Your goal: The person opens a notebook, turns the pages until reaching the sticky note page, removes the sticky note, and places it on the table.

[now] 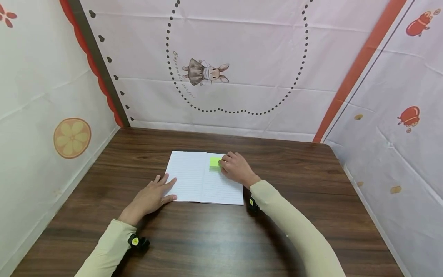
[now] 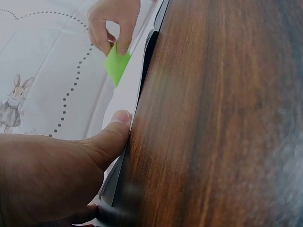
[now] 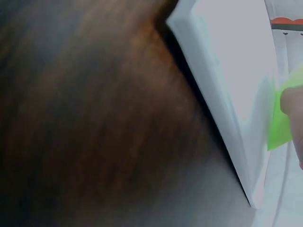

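An open notebook (image 1: 187,173) with lined white pages lies on the table. Above its right page, near the top, my right hand (image 1: 237,168) pinches a bright green sticky note (image 1: 214,162) by its right side. In the left wrist view the green sticky note (image 2: 116,64) hangs tilted between the thumb and fingers of the right hand (image 2: 116,21). My left hand (image 1: 152,194) rests with spread fingers on the notebook's lower left edge, its thumb (image 2: 116,130) on the page. Only part of the right hand (image 3: 294,113) shows in the right wrist view.
The dark wooden table (image 1: 207,238) reaches back to a white printed cloth (image 1: 259,50) with a rabbit figure. More printed cloth (image 1: 34,77) stands along the left side, and another (image 1: 408,161) along the right. Each wrist wears a small black device (image 1: 138,242).
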Available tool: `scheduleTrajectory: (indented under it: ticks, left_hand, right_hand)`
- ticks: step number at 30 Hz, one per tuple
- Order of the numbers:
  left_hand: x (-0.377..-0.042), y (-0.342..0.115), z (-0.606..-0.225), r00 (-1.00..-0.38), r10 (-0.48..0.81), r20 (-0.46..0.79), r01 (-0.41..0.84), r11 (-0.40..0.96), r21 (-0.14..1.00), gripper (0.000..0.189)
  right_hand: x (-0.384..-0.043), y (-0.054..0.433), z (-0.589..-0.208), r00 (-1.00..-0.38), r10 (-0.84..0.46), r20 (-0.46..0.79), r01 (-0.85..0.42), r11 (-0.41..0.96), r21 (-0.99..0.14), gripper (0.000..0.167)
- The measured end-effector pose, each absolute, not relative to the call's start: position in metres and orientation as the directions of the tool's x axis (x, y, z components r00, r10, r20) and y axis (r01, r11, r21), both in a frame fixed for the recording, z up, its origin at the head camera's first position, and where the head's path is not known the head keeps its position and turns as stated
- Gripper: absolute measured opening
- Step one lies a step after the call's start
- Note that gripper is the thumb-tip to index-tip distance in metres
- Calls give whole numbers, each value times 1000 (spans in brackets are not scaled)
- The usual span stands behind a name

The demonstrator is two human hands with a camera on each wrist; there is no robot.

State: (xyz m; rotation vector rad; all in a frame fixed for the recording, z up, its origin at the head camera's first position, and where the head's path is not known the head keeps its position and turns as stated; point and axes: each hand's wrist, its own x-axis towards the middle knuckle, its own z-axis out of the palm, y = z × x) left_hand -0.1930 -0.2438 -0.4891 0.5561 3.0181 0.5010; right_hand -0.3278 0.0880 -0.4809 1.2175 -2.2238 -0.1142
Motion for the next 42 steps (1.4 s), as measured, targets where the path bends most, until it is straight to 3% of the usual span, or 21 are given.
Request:
scheduleTrajectory:
  ticks: [6, 16, 20, 27, 42]
  left_hand:
    - [-194, -242, -487, -935, 353, 26, 343, 883, 320, 65]
    - [-195, -243, -486, -935, 355, 26, 343, 879, 331, 66]
    - [-196, -245, -488, -936, 351, 22, 339, 883, 325, 67]
    - [-194, -245, -487, -938, 346, 22, 333, 880, 337, 68]
    - [-197, -246, -492, -940, 341, 0, 318, 878, 358, 70]
  right_hand:
    - [-329, 94, -482, -323, -783, 531, -710, 572, 411, 8]
    - [-331, 132, -470, -202, -682, 703, -728, 585, 358, 15]
    - [-328, 161, -468, -233, -693, 683, -686, 615, 390, 12]
    - [-319, 203, -475, -341, -710, 617, -637, 657, 404, 9]
    - [-304, 222, -484, -457, -713, 531, -644, 678, 356, 7]
